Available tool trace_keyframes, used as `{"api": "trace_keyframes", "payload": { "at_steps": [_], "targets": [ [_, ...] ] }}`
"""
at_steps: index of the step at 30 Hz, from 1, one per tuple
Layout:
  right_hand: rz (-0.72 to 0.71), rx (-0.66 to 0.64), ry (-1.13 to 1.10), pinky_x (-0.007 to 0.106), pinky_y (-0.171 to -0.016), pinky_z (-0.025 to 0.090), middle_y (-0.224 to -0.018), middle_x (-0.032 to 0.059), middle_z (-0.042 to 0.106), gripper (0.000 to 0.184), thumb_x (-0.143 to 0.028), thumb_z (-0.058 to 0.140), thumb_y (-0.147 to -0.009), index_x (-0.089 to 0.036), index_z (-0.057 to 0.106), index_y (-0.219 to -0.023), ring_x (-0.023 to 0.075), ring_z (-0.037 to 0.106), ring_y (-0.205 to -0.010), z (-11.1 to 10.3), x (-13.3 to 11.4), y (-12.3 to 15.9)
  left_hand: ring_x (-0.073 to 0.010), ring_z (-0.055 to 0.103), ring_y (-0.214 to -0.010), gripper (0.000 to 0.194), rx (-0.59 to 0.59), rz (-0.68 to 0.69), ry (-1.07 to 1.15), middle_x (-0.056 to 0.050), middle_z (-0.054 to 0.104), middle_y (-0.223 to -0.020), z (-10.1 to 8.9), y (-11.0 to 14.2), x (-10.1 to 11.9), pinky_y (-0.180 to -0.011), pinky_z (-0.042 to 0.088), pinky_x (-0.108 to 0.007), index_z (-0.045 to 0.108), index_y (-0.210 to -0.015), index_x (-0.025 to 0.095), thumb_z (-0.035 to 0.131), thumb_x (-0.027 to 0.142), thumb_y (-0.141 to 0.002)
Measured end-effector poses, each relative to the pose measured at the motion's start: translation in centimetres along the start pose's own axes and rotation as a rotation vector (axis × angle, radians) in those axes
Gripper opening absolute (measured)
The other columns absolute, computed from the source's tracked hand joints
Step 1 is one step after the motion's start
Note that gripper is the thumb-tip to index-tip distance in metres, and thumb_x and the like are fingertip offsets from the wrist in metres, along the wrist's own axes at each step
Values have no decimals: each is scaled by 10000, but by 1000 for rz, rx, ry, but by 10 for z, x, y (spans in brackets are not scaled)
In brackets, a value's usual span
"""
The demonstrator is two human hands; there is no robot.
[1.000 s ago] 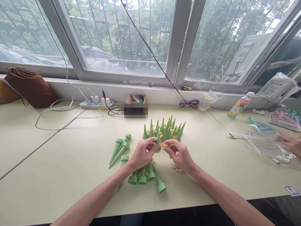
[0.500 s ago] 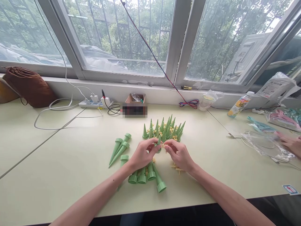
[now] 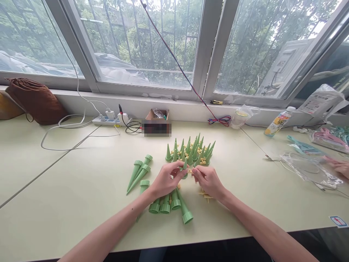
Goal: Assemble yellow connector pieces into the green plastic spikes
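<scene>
Barred windows (image 3: pixel 144 43) fill the top of the frame, and below them a pale table (image 3: pixel 68 182) spans its width. A brown bag (image 3: pixel 38 102) sits at the left, by the wall. Just above the frame's centre line of hands, a cluster of green cones (image 3: pixel 194 153) stands points up, with small yellow parts among them. Loose cones (image 3: pixel 176 202) lie at lower centre, their wide capped ends toward the bottom edge; three more (image 3: pixel 138 180) lie left of centre.

The person's left hand (image 3: pixel 167 178) and right hand (image 3: pixel 209 180) meet near the middle, just below the cluster. Another person's hand (image 3: pixel 340 167) rests at the right edge, beside a clear plastic bag (image 3: pixel 308 169). A bottle (image 3: pixel 277 122) leans at upper right.

The left fingers grip one upright cone (image 3: pixel 185 163). The right thumb and fingertip pinch a yellow piece (image 3: pixel 190 170) at that cone's right side; whether it is seated there cannot be told. Smaller yellow pieces (image 3: pixel 207 196) lie under the right hand.
</scene>
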State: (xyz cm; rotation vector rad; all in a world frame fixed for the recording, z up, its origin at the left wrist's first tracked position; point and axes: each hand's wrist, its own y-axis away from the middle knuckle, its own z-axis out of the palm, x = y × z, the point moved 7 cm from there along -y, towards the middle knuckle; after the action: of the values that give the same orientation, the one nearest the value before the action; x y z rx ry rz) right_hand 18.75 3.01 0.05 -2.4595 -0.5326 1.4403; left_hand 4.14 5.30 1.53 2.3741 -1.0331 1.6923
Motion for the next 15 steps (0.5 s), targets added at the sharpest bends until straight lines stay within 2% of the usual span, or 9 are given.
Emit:
{"api": "trace_keyframes", "payload": {
  "at_steps": [3, 6, 11, 15],
  "targets": [
    [2, 12, -8, 244, -500, 406, -648, 5, 590, 371, -473, 464, -999, -182, 618, -828, 119, 486, -518, -2, -4, 0, -114, 585, -632, 221, 21, -6, 6, -46, 644, -836, -2, -1, 0, -525, 482, -200, 618, -953, 152, 530, 354, -960],
    [-2, 16, -29, 243, -483, 436, -775, 27, 640, 293, -468, 549, -957, -186, 611, -1007, 119, 519, -530, -2, -7, 0, -118, 589, -632, 229, 42, -9, 14, -43, 641, -820, -4, -1, -1, -509, 481, -196, 619, -948, 151, 535, 364, -956],
    [0, 6, -24, 242, -494, 437, -686, 9, 609, 299, -458, 514, -980, -188, 621, -908, 117, 504, -505, -1, -3, 0, -121, 597, -637, 226, 34, -4, 21, -51, 647, -837, -4, -1, -1, -512, 488, -201, 623, -945, 149, 541, 359, -951],
    [-16, -20, 8, 239, -506, 385, -581, -11, 553, 441, -467, 451, -1009, -188, 574, -690, 106, 447, -482, 1, -1, 0, -113, 580, -629, 221, 4, 0, 15, -53, 652, -842, -2, 0, 1, -522, 479, -202, 630, -956, 148, 529, 345, -959]
  ]
}}
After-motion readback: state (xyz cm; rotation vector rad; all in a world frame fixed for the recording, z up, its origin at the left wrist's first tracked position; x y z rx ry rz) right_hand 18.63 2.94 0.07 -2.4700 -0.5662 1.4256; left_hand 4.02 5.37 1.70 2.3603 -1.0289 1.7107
